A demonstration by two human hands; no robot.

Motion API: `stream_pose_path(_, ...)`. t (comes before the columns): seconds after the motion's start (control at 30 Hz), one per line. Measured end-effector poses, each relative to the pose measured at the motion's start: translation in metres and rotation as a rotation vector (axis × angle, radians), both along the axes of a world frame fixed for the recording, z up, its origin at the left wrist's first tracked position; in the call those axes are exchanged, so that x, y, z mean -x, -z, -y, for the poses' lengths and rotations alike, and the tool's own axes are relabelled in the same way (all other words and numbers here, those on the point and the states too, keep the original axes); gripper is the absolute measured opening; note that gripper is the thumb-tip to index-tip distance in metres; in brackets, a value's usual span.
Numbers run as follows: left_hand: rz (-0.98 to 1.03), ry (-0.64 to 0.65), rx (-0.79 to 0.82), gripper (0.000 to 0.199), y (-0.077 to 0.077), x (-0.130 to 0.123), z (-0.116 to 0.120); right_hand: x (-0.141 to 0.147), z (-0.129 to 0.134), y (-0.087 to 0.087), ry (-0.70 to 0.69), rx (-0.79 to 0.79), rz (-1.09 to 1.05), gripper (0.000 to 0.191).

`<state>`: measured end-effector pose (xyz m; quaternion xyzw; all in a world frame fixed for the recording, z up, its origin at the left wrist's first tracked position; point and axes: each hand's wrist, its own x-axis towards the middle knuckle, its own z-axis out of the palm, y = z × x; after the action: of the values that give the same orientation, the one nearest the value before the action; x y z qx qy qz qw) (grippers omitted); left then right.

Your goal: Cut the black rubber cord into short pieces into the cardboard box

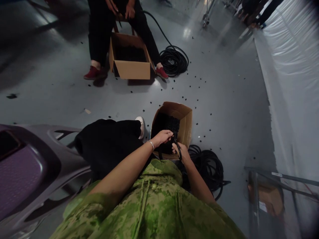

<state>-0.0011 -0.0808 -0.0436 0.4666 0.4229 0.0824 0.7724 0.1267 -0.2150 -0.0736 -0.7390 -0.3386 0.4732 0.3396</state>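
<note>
An open cardboard box (185, 127) stands on the floor before me, with many small black pieces (171, 123) inside. Over it, my left hand (163, 136) is pinched closed on a thin dark piece, apparently the end of a black hose. My right hand (181, 152) is closed around a black-handled cutting tool (178, 149), whose tip points toward my left fingertips. The two hands are close together but apart. Beside the box on the right lies a coil of black hose (211, 166).
A seated person with red shoes (93, 73) works above another cardboard box (133, 69), near a second hose coil (174, 61). Black bits dot the floor. A purple-grey chair (22, 172) is at left; a metal frame (286, 181) stands at lower right.
</note>
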Motion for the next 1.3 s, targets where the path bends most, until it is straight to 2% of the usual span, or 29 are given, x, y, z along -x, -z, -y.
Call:
stream_pose_path(0.4, -0.06, 0.064, -0.118, 0.026, 0.005, 0.0, 0.002, -0.003, 0.0, 0.006, -0.051, 0.001, 0.161, 0.054)
stream_pose_path(0.77, -0.1, 0.072, -0.082, 0.022, 0.014, 0.0, 0.001, 0.011, 0.001, -0.001, 0.015, 0.001, 0.124, 0.062)
stream_pose_path(1.07, -0.2, 0.029, -0.126, 0.022, 0.03, -0.004, -0.001, 0.013, 0.004, 0.027, 0.039, 0.029, 0.095, 0.067)
stream_pose_path(1.2, -0.259, 0.003, -0.21, 0.023, 0.037, -0.005, -0.001, 0.014, 0.006, 0.034, 0.042, 0.083, 0.101, 0.07)
stream_pose_path(1.3, -0.288, -0.024, -0.289, 0.021, 0.039, -0.004, -0.002, 0.016, 0.006, 0.036, 0.046, 0.061, 0.113, 0.069)
